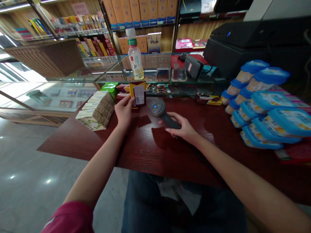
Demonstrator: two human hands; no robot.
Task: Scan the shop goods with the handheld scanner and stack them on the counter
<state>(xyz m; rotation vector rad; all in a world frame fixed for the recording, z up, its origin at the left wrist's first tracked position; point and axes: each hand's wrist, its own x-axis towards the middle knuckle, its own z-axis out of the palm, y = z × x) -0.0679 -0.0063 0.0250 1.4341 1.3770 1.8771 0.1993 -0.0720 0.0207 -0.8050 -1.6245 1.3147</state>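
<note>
In our left hand [123, 110] we pinch one maroon-and-yellow packet [139, 94] upright toward the back of the worktop [139, 139]; our right hand [182, 128] grips one scanner [168, 119]. Behind the packet stands one capped bottle [135, 61], its fill unclear to us; rightward, closed blue-lidded tubs [290, 120] stack up, too overlapped to count.

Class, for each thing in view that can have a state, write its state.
Left hand: pinching packet
Right hand: gripping scanner
Packet: held upright
Scanner: held, blue light lit
Bottle: upright, capped
Blue-lidded tubs: stacked, lids on
Black machine: blue light lit
</note>
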